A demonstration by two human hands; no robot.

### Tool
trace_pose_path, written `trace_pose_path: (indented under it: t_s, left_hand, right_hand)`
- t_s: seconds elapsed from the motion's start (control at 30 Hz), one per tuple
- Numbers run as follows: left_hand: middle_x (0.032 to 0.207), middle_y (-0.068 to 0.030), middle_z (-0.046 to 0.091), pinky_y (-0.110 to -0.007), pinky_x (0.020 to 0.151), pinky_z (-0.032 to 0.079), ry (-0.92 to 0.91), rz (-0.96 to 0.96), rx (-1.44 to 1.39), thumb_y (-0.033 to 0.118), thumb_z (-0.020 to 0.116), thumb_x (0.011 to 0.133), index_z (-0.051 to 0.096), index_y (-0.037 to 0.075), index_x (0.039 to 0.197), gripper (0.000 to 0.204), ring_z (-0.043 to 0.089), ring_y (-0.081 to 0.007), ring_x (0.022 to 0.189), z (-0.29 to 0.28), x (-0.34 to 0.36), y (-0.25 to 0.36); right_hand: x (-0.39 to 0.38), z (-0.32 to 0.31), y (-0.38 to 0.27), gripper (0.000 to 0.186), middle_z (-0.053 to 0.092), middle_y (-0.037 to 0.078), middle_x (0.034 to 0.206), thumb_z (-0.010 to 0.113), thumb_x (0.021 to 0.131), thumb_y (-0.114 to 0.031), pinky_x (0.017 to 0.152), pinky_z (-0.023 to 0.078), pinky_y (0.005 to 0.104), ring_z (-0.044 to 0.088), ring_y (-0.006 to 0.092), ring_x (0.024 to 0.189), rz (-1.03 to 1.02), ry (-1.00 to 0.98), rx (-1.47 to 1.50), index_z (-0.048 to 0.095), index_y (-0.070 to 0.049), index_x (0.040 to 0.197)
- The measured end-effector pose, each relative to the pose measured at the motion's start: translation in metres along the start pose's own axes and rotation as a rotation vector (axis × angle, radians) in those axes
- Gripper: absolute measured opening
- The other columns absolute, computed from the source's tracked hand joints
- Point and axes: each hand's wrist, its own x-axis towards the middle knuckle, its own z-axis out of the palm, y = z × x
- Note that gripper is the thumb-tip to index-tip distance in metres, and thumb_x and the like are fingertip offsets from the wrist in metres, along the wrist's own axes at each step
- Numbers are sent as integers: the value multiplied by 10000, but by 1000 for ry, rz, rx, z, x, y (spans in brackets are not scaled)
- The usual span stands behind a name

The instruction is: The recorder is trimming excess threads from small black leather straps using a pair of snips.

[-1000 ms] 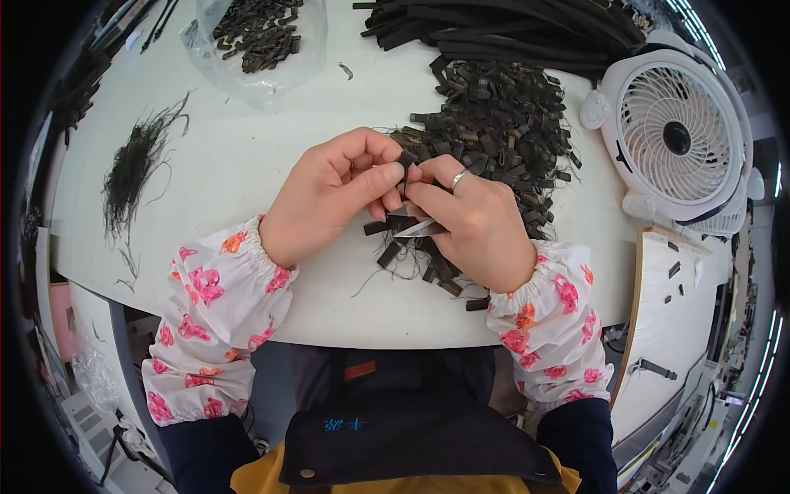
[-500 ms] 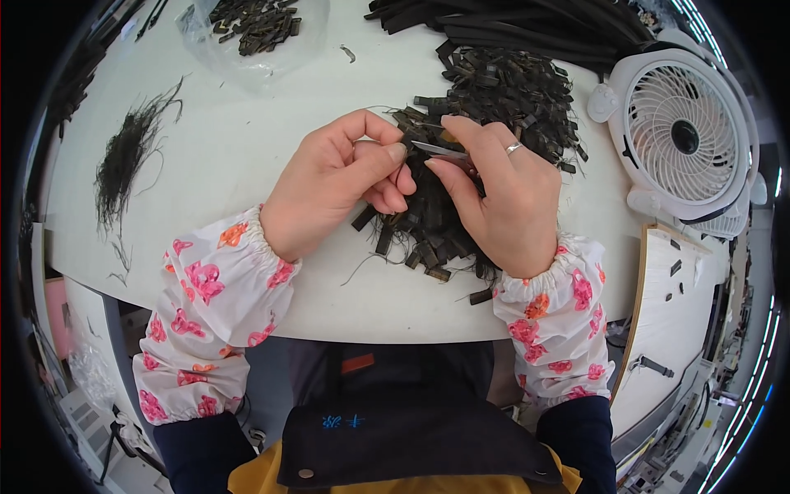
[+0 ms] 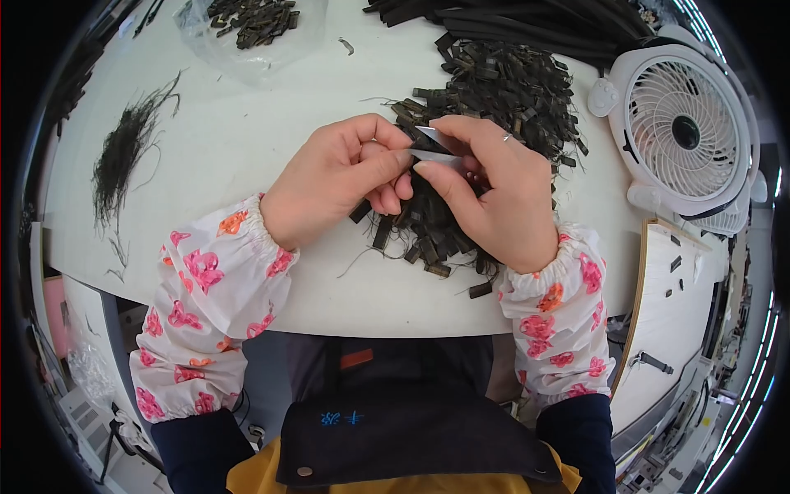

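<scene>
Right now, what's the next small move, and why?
Probably ease the scissors slightly clear of the left hand before closing them: the right hand holds the blades parted, and the lower blade's tip appears close against the left hand's pinched fingers.

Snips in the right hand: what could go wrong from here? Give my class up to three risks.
1. The snips in the right hand stand open beside the fingers of the left hand; a slip might nick them.
2. The pile of black pieces lies beneath the work, so one dropped there could get lost.
3. The fan, if running, might scatter the thread clump.
</scene>
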Motion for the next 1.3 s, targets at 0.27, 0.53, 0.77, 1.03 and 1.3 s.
trace_pose_path:
  t_s: [0.27,0.53,0.77,1.03,1.3]
  left_hand:
    - [712,-9,600,-164,547,443,-176,-104,78,157,525,908,523,32,949,131,549,-43,571,-7,2,6]
    - [696,-2,573,-167,552,441,-17,-9,112,143,497,917,574,7,944,159,522,-44,564,0,-1,2]
    - [686,0,565,-163,545,434,62,32,8,125,493,909,565,11,897,135,512,-46,552,0,-2,-1]
    - [687,3,575,-149,512,422,62,-24,59,119,507,901,561,28,862,113,516,-28,535,1,-1,0]
    - [709,9,581,-162,532,420,87,34,155,132,529,902,605,14,979,160,511,-34,566,1,-3,5]
  right_hand:
    - [3,0,12,288,607,61,741,646,647,53,523,480,296,611,229,613,-37,-116,378,623,-51,915]
    - [4,-5,3,319,601,76,697,725,733,-215,502,459,291,602,214,574,294,34,304,577,-52,962]
    - [1,3,4,309,543,43,689,723,678,-150,469,424,303,564,206,545,-49,55,-84,587,-71,944]
    - [5,5,0,311,579,48,702,720,679,-86,464,423,297,527,209,507,-138,71,-190,615,-54,970]
    - [2,3,3,223,580,53,668,691,741,-121,474,454,270,587,186,529,232,132,279,595,-50,929]
